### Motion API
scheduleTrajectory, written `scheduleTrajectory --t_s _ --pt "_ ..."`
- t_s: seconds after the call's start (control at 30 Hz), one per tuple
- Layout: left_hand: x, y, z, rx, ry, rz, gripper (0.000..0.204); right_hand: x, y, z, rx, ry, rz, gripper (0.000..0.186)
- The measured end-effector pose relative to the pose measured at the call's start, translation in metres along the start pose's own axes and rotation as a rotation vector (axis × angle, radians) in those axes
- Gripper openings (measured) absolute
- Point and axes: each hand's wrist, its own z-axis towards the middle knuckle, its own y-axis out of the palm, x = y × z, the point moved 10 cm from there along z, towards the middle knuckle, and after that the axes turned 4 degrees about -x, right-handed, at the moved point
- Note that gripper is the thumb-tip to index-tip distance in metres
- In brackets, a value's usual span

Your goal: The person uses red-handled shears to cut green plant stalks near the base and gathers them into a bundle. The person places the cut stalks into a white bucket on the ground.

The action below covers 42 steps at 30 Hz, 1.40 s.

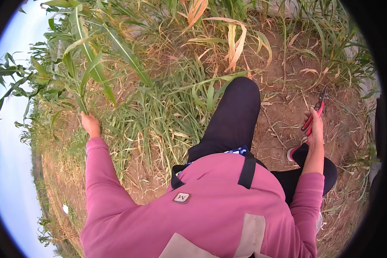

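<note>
Out to the left, my left hand (91,124) is closed round the lower end of a green corn stalk (82,92). Its long leaves fan upward and to the right from my fist. At the right, my right hand (315,125) grips a pair of red-handled pruning shears (320,107), whose dark blades point away from me. The fingers partly hide the handles, and I cannot tell whether the blades are apart. Neither hand touches the other; my dark-trousered leg (232,112) lies between them.
Cut green stalks and leaves (159,112) lie heaped on the ground left of my leg. Standing corn plants (245,13) with some dried leaves line the far side. Bare brown soil (275,116) with dry stems stretches to the right. More corn (43,81) rises at far left.
</note>
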Motion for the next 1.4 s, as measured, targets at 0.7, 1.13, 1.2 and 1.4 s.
scheduleTrajectory --t_s 0.7,1.13,1.2,1.4 --pt "0.498 -0.129 -0.26 -1.75 1.372 -1.635 0.065 -0.004 -0.002 -0.054 0.116 -0.06 0.105 0.023" --pt "0.538 -0.324 -0.305 -1.543 1.842 -2.207 0.045 0.005 -0.011 -0.033 0.148 -0.054 0.002 0.025" --pt "0.542 -0.327 -0.309 -1.549 1.821 -2.215 0.044 0.008 -0.009 -0.028 0.137 -0.059 0.003 0.025" --pt "0.548 -0.332 -0.313 -1.571 1.768 -2.246 0.043 0.005 -0.008 -0.029 0.138 -0.054 0.015 0.031"
